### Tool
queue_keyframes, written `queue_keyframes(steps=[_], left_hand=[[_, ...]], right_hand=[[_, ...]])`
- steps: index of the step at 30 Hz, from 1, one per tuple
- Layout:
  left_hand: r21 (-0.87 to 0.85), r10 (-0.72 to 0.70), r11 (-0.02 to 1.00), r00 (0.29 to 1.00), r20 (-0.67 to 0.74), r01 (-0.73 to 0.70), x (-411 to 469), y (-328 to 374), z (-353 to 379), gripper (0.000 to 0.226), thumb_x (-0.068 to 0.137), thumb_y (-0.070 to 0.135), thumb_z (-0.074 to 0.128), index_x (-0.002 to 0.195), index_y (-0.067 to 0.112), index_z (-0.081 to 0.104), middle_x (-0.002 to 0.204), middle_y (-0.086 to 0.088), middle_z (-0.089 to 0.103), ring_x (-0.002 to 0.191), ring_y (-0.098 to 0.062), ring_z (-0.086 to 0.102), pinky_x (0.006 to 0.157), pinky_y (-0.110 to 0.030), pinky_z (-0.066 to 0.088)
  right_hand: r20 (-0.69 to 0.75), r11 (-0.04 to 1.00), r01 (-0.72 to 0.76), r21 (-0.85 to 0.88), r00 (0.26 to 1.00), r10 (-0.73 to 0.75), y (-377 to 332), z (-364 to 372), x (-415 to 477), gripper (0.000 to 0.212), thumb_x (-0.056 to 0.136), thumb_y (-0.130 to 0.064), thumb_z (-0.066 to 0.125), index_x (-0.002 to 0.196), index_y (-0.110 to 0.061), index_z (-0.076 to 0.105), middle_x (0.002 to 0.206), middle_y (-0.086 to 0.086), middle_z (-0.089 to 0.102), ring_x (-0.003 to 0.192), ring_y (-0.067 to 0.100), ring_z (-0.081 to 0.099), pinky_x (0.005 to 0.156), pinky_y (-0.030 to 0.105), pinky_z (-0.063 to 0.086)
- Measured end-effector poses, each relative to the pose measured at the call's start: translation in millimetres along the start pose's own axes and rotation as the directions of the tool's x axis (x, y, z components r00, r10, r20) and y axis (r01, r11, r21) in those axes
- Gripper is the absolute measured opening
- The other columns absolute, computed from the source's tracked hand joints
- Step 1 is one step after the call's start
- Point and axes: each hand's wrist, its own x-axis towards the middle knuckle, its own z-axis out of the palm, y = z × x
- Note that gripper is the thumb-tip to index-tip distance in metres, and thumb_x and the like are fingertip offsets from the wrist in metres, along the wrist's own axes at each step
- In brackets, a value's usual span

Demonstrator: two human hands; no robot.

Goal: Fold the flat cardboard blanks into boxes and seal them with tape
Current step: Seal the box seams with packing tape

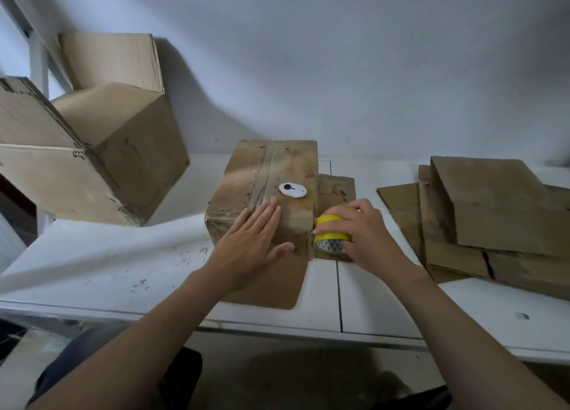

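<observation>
- The box [268, 193] stands in the middle of the counter [108, 255], folded up, its top flaps closed along a seam that runs away from the person.
- The left hand [256, 240] lies flat on the near part of the top, fingers straight and holding nothing.
- The right hand [361, 233] grips the yellow tape roll [331, 235], fingers curled over it, hard against the box's near right corner.
- Whether a strip is already stuck down is hard to tell, since the hand covers that corner.
- The box looks light, hollow and worn, so its top probably gives under pressure. Pressing beside the seam and near the walls should steady it best.
- The roll is stiff and is best held by its rim. The tape itself is thin and likely to crease.
- A small white object [292, 190], perhaps a cutter, rests on the top and could slide off.
- The flat blanks [481, 218] are stacked to the right, and open boxes [92, 150] stand at the left.
</observation>
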Motion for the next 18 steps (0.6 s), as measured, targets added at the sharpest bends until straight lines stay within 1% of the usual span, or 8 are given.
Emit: queue_keyframes(steps=[3,5,7,8,10,12,16,18], left_hand=[[-0.007,-0.06,0.998,0.998,0.006,0.06,-7.3,-24.1,0.1,0.095,0.086,0.077,-0.016,0.158,0.017,-0.013,0.165,0.001,-0.02,0.151,-0.01,-0.024,0.126,-0.037,-0.009],[-0.032,-0.109,0.993,0.994,0.022,0.109,-8.7,-39.9,-2.2,0.1,0.082,0.08,-0.019,0.159,0.017,-0.011,0.165,0.002,-0.018,0.152,-0.01,-0.022,0.126,-0.038,-0.01],[-0.099,-0.181,0.978,0.982,0.055,0.186,-7.3,-56.8,-6.0,0.096,0.087,0.079,-0.011,0.16,0.016,-0.008,0.165,0.002,-0.017,0.152,-0.011,-0.02,0.126,-0.04,-0.008],[-0.145,-0.221,0.963,0.973,0.072,0.229,-5.4,-64.5,-7.9,0.091,0.092,0.076,-0.004,0.16,0.016,-0.007,0.166,0.0,-0.017,0.153,-0.012,-0.019,0.126,-0.042,-0.006],[-0.26,-0.291,0.917,0.953,0.083,0.302,-0.9,-78.1,-9.0,0.083,0.098,0.065,0.01,0.161,0.014,-0.005,0.168,-0.003,-0.014,0.155,-0.015,-0.013,0.126,-0.045,-0.004],[-0.329,-0.332,0.879,0.939,0.094,0.344,3.6,-88.7,-4.4,0.083,0.099,0.064,0.012,0.161,0.013,-0.006,0.169,-0.007,-0.011,0.156,-0.021,-0.003,0.126,-0.047,-0.001],[-0.322,-0.395,0.866,0.918,0.03,0.383,8.0,-92.2,1.1,0.095,0.089,0.076,0.005,0.155,0.008,0.015,0.164,-0.016,0.018,0.153,-0.032,0.017,0.123,-0.059,0.014],[-0.262,-0.435,0.865,0.9,0.038,0.429,8.8,-86.3,0.6,0.1,0.089,0.076,0.004,0.158,0.004,0.01,0.167,-0.016,0.009,0.156,-0.029,0.005,0.124,-0.056,0.008]], right_hand=[[-0.001,0.997,0.029,-0.07,1.0,-0.029,-1.5,-1.6,-1.3,0.056,0.073,-0.003,0.077,0.108,-0.047,0.071,0.128,-0.018,0.063,0.107,0.026,0.044,0.086,0.039,0.028],[0.006,0.997,0.019,-0.078,1.0,-0.019,-2.5,-3.8,-0.9,0.055,0.075,-0.006,0.077,0.11,-0.047,0.071,0.13,-0.019,0.061,0.108,0.023,0.04,0.086,0.038,0.025],[0.02,0.997,0.004,-0.083,1.0,-0.003,-4.2,-5.0,-1.2,0.053,0.078,-0.011,0.076,0.115,-0.049,0.069,0.133,-0.022,0.058,0.109,0.019,0.036,0.086,0.037,0.026],[0.031,0.996,-0.003,-0.087,1.0,0.005,-5.8,-5.7,-1.6,0.049,0.08,-0.019,0.076,0.117,-0.05,0.068,0.134,-0.023,0.057,0.11,0.018,0.034,0.086,0.038,0.027],[0.06,0.995,-0.037,-0.095,0.997,0.043,-12.5,-9.2,-1.5,0.036,0.083,-0.049,0.069,0.119,-0.051,0.066,0.136,-0.025,0.054,0.115,0.015,0.033,0.09,0.04,0.032],[0.074,0.99,-0.109,-0.087,0.99,0.116,-21.8,-13.0,0.6,0.042,0.084,-0.07,0.049,0.116,-0.051,0.069,0.139,-0.026,0.053,0.119,0.013,0.032,0.097,0.042,0.033],[-0.033,0.958,-0.208,-0.197,0.978,0.205,-48.7,-16.1,13.3,0.055,0.094,-0.062,0.029,0.102,-0.039,0.078,0.137,-0.019,0.058,0.121,0.013,0.034,0.099,0.042,0.042],[-0.111,0.949,-0.167,-0.266,0.984,0.142,-64.4,-8.8,23.5,0.052,0.098,-0.053,0.031,0.104,-0.032,0.078,0.136,-0.013,0.061,0.126,0.018,0.04,0.105,0.045,0.04]])
